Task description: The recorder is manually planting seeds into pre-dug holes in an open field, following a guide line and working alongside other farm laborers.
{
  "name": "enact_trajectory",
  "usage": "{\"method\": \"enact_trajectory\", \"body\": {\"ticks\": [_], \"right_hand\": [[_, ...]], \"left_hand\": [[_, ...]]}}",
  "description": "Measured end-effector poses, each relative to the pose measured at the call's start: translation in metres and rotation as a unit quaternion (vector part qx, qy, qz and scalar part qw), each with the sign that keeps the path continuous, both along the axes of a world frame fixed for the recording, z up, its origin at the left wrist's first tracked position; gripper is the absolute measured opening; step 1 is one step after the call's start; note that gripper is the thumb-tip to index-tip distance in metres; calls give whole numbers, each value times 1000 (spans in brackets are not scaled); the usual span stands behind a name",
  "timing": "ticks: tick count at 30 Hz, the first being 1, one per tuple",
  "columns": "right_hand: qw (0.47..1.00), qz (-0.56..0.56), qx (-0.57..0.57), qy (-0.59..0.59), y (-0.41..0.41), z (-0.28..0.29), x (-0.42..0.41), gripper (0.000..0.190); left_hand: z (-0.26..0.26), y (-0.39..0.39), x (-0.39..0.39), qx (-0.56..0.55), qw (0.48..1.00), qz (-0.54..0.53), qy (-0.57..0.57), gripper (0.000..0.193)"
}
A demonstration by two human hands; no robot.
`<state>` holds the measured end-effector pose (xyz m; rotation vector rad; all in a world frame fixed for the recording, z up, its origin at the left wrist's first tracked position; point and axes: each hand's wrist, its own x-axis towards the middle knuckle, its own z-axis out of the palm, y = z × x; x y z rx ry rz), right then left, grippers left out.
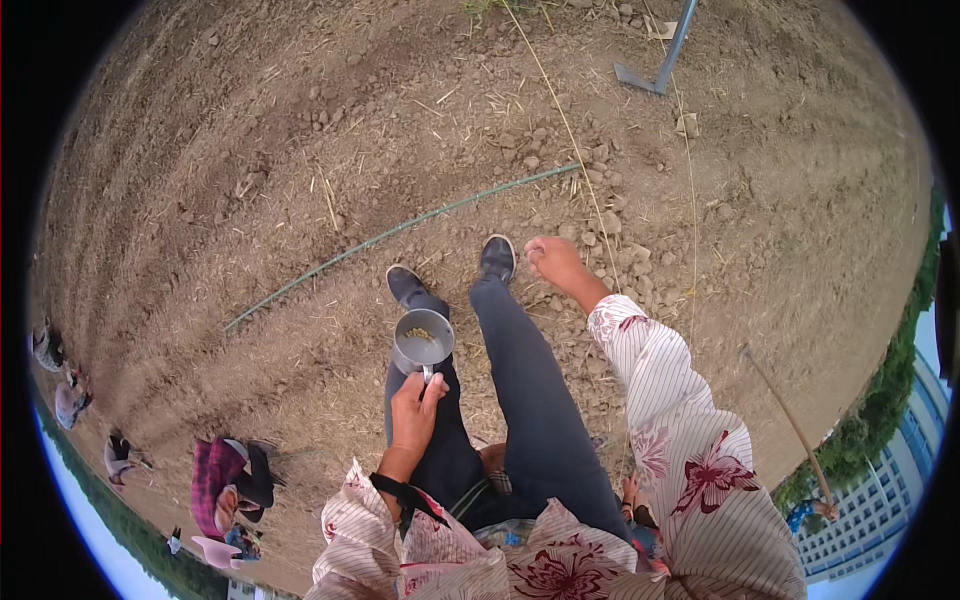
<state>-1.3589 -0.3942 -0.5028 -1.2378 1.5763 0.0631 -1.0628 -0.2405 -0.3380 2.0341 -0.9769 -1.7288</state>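
Note:
My left hand (pixel 415 411) grips the handle of a grey metal mug (pixel 430 351) over my left thigh. A small heap of yellowish seeds (pixel 418 332) lies inside the mug. My right hand (pixel 556 262) hangs beside my right shoe (pixel 498 259), its fingers curled together; whether anything is between them is hidden. Close to it, a taut pale string (pixel 564 118) runs over cloddy, straw-strewn soil (pixel 360 165). A thin green rod (pixel 420 218) lies on the ground ahead of my feet, its right end near that string.
A second string (pixel 688 169) runs further right, past paper scraps (pixel 686 125). A hoe's metal head (pixel 651 81) rests on the soil at the top. Several people are bent over at left, one in a plaid shirt (pixel 214 480). Another person holds a wooden-handled tool (pixel 791 420).

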Motion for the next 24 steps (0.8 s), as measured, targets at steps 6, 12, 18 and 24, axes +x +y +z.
{"method": "enact_trajectory", "body": {"ticks": [6, 12, 18, 24], "right_hand": [[989, 101, -82, 77, -27, -95, -17, 21], [963, 181, -106, 172, -54, -182, -21, 20], [876, 284, -313, 232, -65, -268, -50, 22], [849, 439, -155, 250, -79, -283, -16, 13]], "left_hand": [[-70, -31, -32, -5, 999, 39, 34, 23], [-121, -59, -48, -16, 994, 68, 86, 19], [-146, -82, -65, -6, 985, 72, 158, 22], [-150, -87, -59, 1, 987, 73, 144, 20]]}}
